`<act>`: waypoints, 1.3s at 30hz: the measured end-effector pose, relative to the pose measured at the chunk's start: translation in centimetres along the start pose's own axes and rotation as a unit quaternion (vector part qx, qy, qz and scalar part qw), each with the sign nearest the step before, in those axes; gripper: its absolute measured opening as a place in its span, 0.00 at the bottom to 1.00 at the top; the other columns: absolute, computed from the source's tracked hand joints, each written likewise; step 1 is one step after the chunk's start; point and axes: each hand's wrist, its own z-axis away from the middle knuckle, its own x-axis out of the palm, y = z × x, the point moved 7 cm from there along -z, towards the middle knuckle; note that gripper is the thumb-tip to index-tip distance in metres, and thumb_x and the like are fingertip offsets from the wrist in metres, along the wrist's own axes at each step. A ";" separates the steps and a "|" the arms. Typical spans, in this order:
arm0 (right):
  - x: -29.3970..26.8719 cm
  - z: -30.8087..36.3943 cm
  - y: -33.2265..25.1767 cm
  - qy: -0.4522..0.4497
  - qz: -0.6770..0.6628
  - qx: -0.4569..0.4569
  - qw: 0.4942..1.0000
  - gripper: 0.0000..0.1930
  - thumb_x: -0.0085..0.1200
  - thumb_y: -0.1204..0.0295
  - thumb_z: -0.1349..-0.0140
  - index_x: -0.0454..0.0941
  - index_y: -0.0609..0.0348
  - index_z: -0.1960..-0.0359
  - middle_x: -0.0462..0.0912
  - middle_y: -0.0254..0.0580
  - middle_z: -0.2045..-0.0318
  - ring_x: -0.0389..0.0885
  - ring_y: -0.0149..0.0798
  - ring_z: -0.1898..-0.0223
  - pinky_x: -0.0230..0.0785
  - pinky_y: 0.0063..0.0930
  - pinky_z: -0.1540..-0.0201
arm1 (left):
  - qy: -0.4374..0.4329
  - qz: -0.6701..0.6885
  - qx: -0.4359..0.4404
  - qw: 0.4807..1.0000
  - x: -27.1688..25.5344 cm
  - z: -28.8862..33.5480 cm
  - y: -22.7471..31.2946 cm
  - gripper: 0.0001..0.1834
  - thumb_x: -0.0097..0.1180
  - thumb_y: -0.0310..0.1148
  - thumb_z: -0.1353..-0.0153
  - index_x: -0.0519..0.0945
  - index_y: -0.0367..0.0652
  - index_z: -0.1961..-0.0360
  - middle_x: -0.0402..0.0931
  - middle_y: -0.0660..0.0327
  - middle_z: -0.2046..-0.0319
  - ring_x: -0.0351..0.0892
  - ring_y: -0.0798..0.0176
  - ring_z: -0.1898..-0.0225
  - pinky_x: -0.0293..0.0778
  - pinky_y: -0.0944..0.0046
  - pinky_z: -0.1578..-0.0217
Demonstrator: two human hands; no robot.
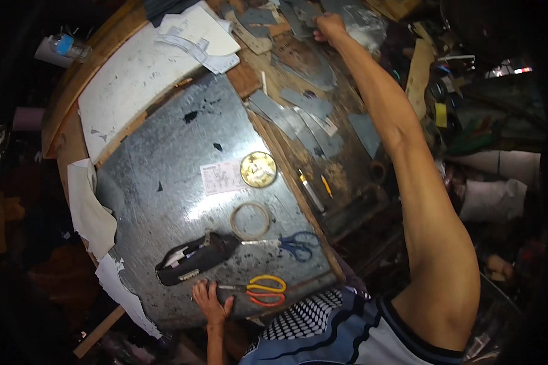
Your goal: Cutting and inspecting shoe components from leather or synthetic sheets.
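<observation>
Left hand (210, 302), lower centre of the frame: open, fingers spread on the metal-topped counter (164, 149), just beside scissors (248, 288) with yellow and orange handles; a sideways slip could nick a finger on the blades. Right hand (330, 29), top centre: fingers curled near grey sheet pieces (298, 23), grip cannot be told; a tug could scatter the loose pile. Containers: black pouch (208, 260), lower centre, open, white items (175, 257) inside; round gold-coloured tin (258, 169), centre, contents hidden.

Wide fisheye head view, steeply downward over the workbench (143, 210).
</observation>
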 end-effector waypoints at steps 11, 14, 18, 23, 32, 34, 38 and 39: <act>-1.7 29.5 7.0 -0.130 -0.182 -0.056 0.973 0.12 0.46 0.66 0.32 0.75 0.60 0.56 0.76 0.33 0.75 0.74 0.27 0.76 0.68 0.21 0.72 | 0.085 0.059 -0.018 0.995 -6.3 -3.3 5.0 0.24 0.57 0.39 0.43 0.72 0.33 0.51 0.72 0.44 0.52 0.71 0.41 0.49 0.64 0.46 0.46; -1.2 39.0 6.0 -0.052 -0.108 -0.153 0.981 0.14 0.50 0.67 0.35 0.76 0.61 0.53 0.75 0.37 0.74 0.73 0.30 0.74 0.65 0.21 0.71 | 0.158 0.150 -0.067 0.974 -9.4 -4.0 8.3 0.16 0.54 0.31 0.42 0.76 0.31 0.55 0.75 0.44 0.57 0.75 0.41 0.56 0.70 0.52 0.53; 2.5 49.3 1.3 -0.095 0.106 -0.422 0.895 0.15 0.52 0.75 0.42 0.76 0.59 0.52 0.73 0.44 0.71 0.75 0.40 0.71 0.69 0.33 0.68 | 0.118 0.540 -0.220 0.804 -8.9 -11.5 15.1 0.20 0.43 0.30 0.31 0.68 0.31 0.42 0.74 0.48 0.49 0.78 0.58 0.54 0.76 0.65 0.59; 3.7 53.0 -0.5 -0.156 0.082 -0.454 0.873 0.19 0.54 0.77 0.49 0.76 0.54 0.52 0.74 0.42 0.68 0.76 0.44 0.67 0.69 0.39 0.64 | 0.111 0.755 -0.173 0.622 -7.1 -15.1 17.1 0.29 0.43 0.35 0.30 0.52 0.32 0.34 0.69 0.47 0.44 0.76 0.60 0.51 0.76 0.64 0.58; 0.7 34.1 2.8 -0.009 0.269 -0.306 0.913 0.17 0.55 0.67 0.43 0.76 0.62 0.54 0.76 0.55 0.61 0.77 0.54 0.59 0.71 0.44 0.57 | 0.059 0.750 -0.255 0.607 -6.6 -14.3 15.5 0.31 0.47 0.32 0.33 0.50 0.34 0.34 0.70 0.46 0.46 0.75 0.55 0.50 0.75 0.56 0.50; 0.8 28.7 3.9 0.039 0.365 -0.256 0.894 0.23 0.59 0.59 0.46 0.75 0.63 0.53 0.74 0.56 0.55 0.76 0.56 0.55 0.71 0.45 0.54 | -0.006 0.760 -0.229 0.608 -6.0 -15.0 15.9 0.34 0.50 0.27 0.37 0.48 0.37 0.33 0.71 0.46 0.48 0.74 0.52 0.48 0.74 0.52 0.49; 1.7 23.9 6.0 -0.031 0.426 -0.146 0.892 0.32 0.64 0.53 0.50 0.74 0.61 0.49 0.73 0.54 0.49 0.74 0.55 0.48 0.69 0.45 0.48 | -0.043 0.798 -0.207 0.564 -6.7 -16.8 17.0 0.38 0.50 0.17 0.42 0.48 0.39 0.32 0.72 0.52 0.51 0.76 0.64 0.54 0.73 0.70 0.58; 1.5 23.1 6.1 -0.037 0.393 -0.121 0.911 0.32 0.65 0.52 0.51 0.74 0.60 0.48 0.72 0.54 0.48 0.73 0.55 0.46 0.68 0.45 0.47 | -0.023 0.790 -0.204 0.577 -6.4 -17.5 16.8 0.38 0.51 0.18 0.41 0.49 0.39 0.32 0.73 0.52 0.52 0.76 0.65 0.56 0.73 0.70 0.59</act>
